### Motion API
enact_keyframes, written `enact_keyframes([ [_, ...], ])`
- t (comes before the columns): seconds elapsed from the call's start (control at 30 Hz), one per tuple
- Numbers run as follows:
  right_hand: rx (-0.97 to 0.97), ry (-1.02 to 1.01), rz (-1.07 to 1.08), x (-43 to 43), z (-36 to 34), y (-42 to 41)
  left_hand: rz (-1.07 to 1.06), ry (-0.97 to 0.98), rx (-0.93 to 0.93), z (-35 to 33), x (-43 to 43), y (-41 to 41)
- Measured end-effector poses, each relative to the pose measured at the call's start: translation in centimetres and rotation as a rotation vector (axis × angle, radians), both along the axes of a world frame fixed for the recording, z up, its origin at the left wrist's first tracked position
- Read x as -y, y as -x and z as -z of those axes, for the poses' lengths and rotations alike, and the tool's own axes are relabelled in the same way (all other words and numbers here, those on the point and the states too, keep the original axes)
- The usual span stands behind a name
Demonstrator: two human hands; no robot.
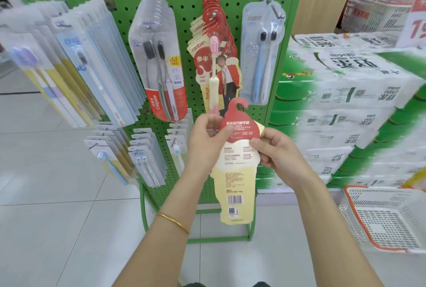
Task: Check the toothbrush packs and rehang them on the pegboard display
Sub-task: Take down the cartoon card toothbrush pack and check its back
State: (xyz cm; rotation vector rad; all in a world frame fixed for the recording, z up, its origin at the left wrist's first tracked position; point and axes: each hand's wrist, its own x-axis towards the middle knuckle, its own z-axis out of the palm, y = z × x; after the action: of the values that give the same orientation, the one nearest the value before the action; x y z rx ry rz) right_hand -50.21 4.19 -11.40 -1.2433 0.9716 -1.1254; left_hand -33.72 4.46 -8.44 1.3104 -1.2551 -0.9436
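Between both hands, red-and-cream toothbrush pack [237, 171] shows its barcoded back.

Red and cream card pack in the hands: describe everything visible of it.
The red and cream card toothbrush pack is a flat, ice-cream-shaped card: red top ending in a cut-out hanger hook, cream body below. Its printed back faces the camera, with text blocks, a barcode and a square code near the bottom. It hangs on no peg, held roughly upright before the green pegboard. The left hand pinches its upper left edge, the right hand its right edge.
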Motion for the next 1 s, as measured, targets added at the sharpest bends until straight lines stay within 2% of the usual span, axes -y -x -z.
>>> enact_keyframes([
  [0.1, -0.093, 0.029, -0.07, -0.2, -0.4, -0.3, -0.01, 0.081, 0.008, -1.5, 0.6, 0.2],
  [0.2, -0.065, 0.07, -0.088, 0.0, -0.7, -0.8, 0.007, 0.095, -0.036, -2.8, 0.9, 0.6],
  [0.3, 0.057, -0.04, -0.121, 0.7, -1.3, -1.5, 0.064, 0.093, -0.158, -4.4, 1.2, 0.7],
  [0.37, 0.038, -0.123, -0.134, 1.4, -1.8, -1.9, 0.138, 0.1, -0.28, -5.4, 1.4, 0.6],
  [0.47, -0.073, -0.015, -0.206, 1.6, -2.5, -2.9, 0.219, 0.159, -0.374, -6.4, 2.2, 0.3],
  [0.57, 0.053, 0.08, -0.225, 1.5, -3.3, -3.5, 0.35, 0.202, -0.48, -7.6, 2.6, 0.1],
  [0.67, 0.166, 0.142, -0.152, 2.0, -4.5, -4.1, 0.43, 0.21, -0.558, -9.2, 2.6, -0.5],
  [0.8, 0.228, 0.25, 0.076, 3.2, -6.5, -4.5, 0.281, 0.229, -0.504, -10.7, 2.7, -1.4],
  [1.0, 0.025, 0.371, 0.34, 4.9, -8.8, -5.8, 0.001, 0.375, -0.156, -10.7, 2.7, -1.9],
])
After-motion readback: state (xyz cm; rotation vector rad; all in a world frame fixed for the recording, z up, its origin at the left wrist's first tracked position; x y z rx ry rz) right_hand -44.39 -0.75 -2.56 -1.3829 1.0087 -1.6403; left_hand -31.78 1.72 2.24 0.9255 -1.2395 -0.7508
